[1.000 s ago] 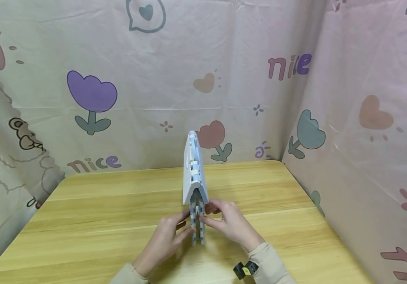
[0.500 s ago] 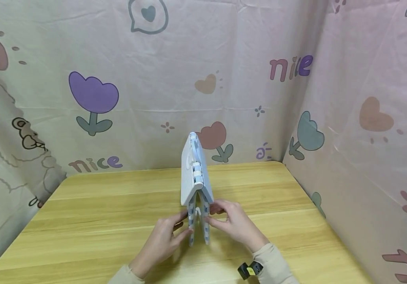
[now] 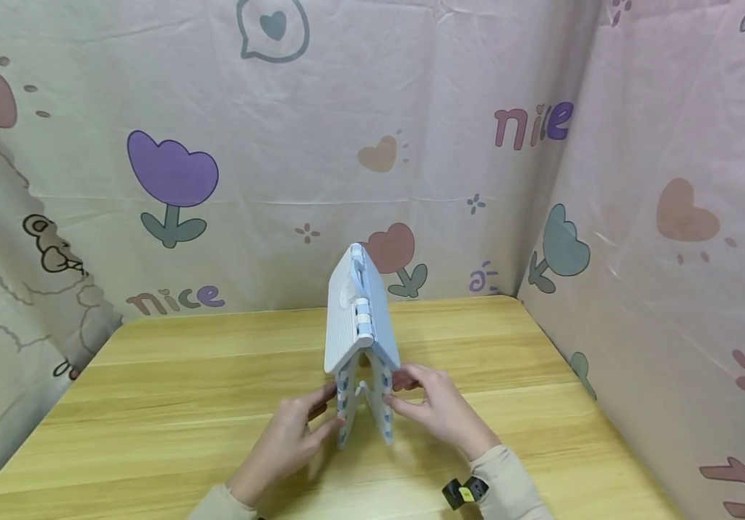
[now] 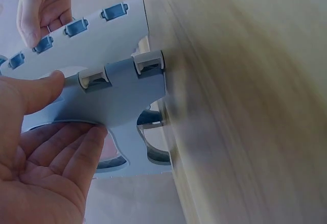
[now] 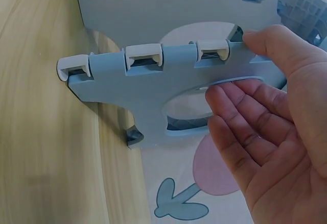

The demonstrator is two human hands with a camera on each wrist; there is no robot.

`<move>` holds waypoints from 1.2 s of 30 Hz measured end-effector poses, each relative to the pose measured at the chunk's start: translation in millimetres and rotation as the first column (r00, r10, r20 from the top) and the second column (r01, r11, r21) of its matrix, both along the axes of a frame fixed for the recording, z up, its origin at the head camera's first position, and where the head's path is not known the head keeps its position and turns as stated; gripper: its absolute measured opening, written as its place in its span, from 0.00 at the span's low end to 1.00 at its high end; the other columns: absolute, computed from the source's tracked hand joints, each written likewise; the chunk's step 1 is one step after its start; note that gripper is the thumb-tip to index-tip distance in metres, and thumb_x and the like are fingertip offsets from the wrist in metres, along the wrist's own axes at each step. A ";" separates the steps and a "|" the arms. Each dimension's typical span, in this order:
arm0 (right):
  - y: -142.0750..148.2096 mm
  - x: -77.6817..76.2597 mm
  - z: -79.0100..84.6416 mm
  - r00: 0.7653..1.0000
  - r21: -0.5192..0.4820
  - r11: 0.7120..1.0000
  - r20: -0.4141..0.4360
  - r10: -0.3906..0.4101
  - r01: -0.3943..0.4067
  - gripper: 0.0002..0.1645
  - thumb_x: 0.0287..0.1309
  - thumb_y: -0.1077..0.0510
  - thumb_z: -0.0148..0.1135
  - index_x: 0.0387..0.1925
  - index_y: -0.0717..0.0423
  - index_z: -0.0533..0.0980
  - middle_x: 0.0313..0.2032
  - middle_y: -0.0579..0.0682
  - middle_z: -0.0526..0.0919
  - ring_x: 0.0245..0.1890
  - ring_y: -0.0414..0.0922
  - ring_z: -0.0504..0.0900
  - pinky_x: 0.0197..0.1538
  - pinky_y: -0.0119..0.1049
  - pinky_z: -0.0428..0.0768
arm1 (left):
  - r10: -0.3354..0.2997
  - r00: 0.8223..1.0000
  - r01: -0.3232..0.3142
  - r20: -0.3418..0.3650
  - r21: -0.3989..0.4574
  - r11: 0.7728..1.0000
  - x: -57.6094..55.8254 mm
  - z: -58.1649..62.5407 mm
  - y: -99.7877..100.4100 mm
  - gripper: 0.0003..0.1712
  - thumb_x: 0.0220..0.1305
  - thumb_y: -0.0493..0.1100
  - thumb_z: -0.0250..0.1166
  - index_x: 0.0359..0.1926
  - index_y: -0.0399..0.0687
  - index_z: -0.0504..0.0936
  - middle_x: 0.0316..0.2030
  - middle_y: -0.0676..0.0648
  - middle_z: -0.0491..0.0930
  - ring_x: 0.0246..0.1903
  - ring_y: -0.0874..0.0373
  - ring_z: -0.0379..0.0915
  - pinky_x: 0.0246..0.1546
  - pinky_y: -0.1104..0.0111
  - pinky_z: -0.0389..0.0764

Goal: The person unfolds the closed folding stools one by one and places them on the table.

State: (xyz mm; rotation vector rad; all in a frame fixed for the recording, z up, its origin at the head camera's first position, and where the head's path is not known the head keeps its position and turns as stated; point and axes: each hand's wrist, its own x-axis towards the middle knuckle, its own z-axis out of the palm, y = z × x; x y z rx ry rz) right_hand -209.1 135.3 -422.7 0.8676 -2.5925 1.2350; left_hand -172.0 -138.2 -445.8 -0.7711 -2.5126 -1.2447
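Observation:
A white and light-blue plastic folding stool (image 3: 381,310) stands on the wooden table, its two top panels sloping down from the ridge like a roof. Below them, the two leg panels are partly spread. My left hand (image 3: 290,433) grips the left leg panel, thumb on its edge and fingers at the oval cutout, as the left wrist view shows. On the other side my right hand (image 3: 433,408) holds the right leg panel (image 5: 112,89) in the same way, with the thumb over the hinged edge. A carry handle (image 3: 358,278) lies along the ridge.
The wooden table (image 3: 216,375) reaches back to a patterned cloth (image 3: 281,144) hung behind it. Another cloth side (image 3: 671,289) rises along the right edge. A black device with a yellow mark (image 3: 465,493) sits at the right sleeve.
The leg panels have spread apart, and the top panels have opened wider from the ridge. My left hand has moved left and my right hand right, both keeping their grip.

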 end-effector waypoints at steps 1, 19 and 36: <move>1.0 -0.2 0.3 1.000 0.000 1.000 0.001 0.002 -0.002 0.18 0.68 0.48 0.73 0.53 0.52 0.84 0.46 0.45 0.92 0.47 0.44 0.89 0.55 0.50 0.90 | 0.000 1.000 0.000 -0.002 -0.003 1.000 -0.3 -0.1 -0.5 0.31 0.66 0.33 0.73 0.68 0.28 0.77 0.65 0.29 0.80 0.63 0.33 0.82 0.59 0.56 0.86; 14.1 -3.5 -0.1 0.999 -0.002 1.000 0.034 -0.007 0.007 0.20 0.69 0.48 0.72 0.56 0.53 0.84 0.49 0.46 0.92 0.49 0.45 0.89 0.55 0.49 0.90 | 0.047 0.998 -0.048 -0.028 -0.038 0.998 2.2 1.1 -3.9 0.30 0.66 0.34 0.74 0.67 0.31 0.78 0.62 0.29 0.83 0.57 0.32 0.86 0.56 0.53 0.88; 24.5 -7.8 -3.2 1.000 0.015 1.000 -0.005 -0.011 0.012 0.20 0.69 0.48 0.72 0.56 0.53 0.83 0.47 0.45 0.91 0.48 0.44 0.89 0.53 0.38 0.88 | 0.066 0.996 -0.071 -0.060 -0.076 0.995 1.7 0.2 -9.5 0.30 0.68 0.37 0.74 0.67 0.31 0.79 0.62 0.30 0.83 0.55 0.33 0.87 0.54 0.54 0.90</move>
